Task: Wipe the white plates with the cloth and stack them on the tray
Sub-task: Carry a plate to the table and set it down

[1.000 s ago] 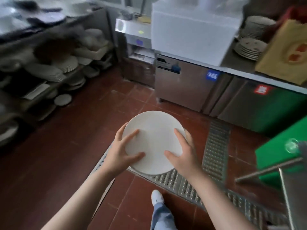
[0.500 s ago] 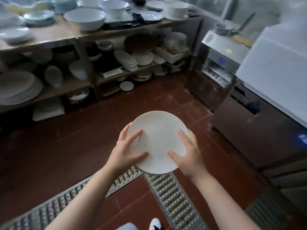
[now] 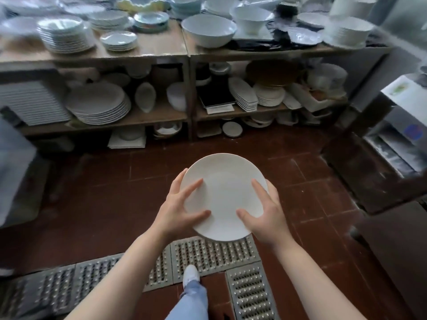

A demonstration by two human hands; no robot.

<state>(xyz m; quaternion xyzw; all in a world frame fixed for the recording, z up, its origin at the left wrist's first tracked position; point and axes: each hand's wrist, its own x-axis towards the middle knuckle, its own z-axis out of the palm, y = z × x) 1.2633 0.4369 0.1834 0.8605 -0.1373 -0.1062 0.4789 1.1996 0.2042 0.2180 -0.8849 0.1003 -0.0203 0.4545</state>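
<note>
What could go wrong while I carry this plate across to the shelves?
The white plate is held only at its sides by the left hand and right hand, over hard floor tiles; a slip would likely break it. The studded floor grates underfoot could catch a shoe.

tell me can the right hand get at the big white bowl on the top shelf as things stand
Probably not: the right hand and left hand both hold the white plate, and the bowl sits well beyond.

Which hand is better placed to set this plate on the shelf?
Neither clearly: left hand and right hand grip opposite rims of the plate, which faces the shelf.
</note>
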